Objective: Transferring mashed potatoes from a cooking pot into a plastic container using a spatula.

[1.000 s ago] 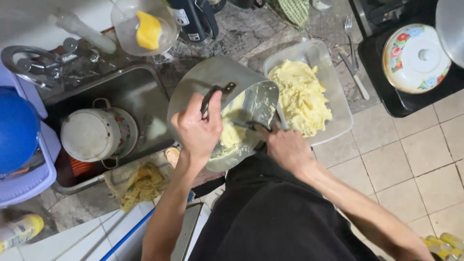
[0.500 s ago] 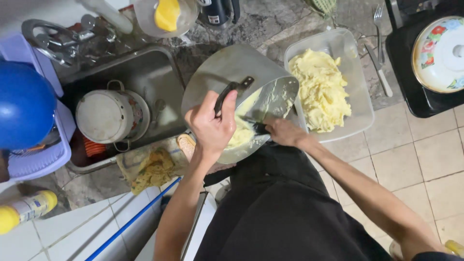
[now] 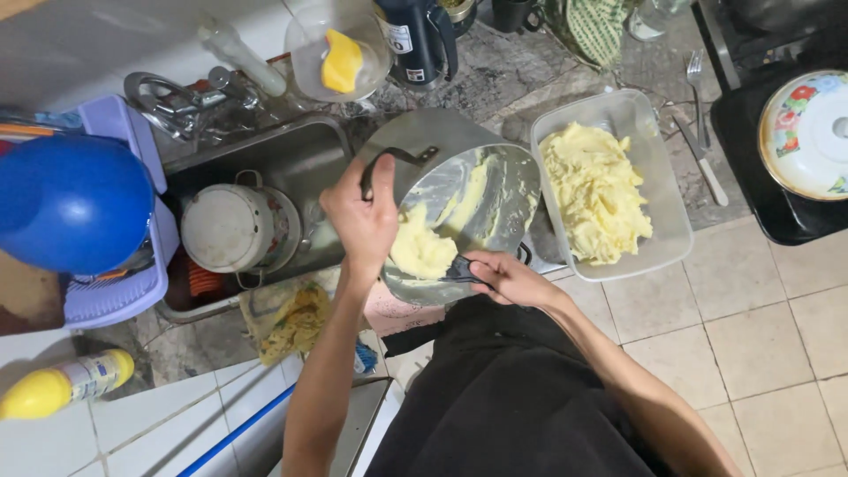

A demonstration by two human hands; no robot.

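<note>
— What are the hands doing?

— The left hand (image 3: 360, 221) is gripping the dark handle (image 3: 389, 163) of a metal pot (image 3: 459, 190), fingers wrapped tight, tipping it on its side so the open mouth is facing the person. The right hand (image 3: 508, 276) is closing around a dark utensil (image 3: 459, 269) whose working end is reaching into the pot at its lower rim.

— And the food?

— A lump of pale yellow mash (image 3: 422, 249) is lying inside the pot, just beside the left hand's wrist and touching the utensil's tip; smears are streaking the inner wall.

— What is sitting around that?

— Just beside the pot, on the right, a clear plastic container (image 3: 662, 177) is standing on the worktop (image 3: 521, 79), holding a big heap of the same mash (image 3: 596, 190). On the left, a white lidded pot (image 3: 231, 228) is resting in the sink (image 3: 300, 150). A fork (image 3: 696, 84) is lying beyond the container, well apart from both hands.
</note>
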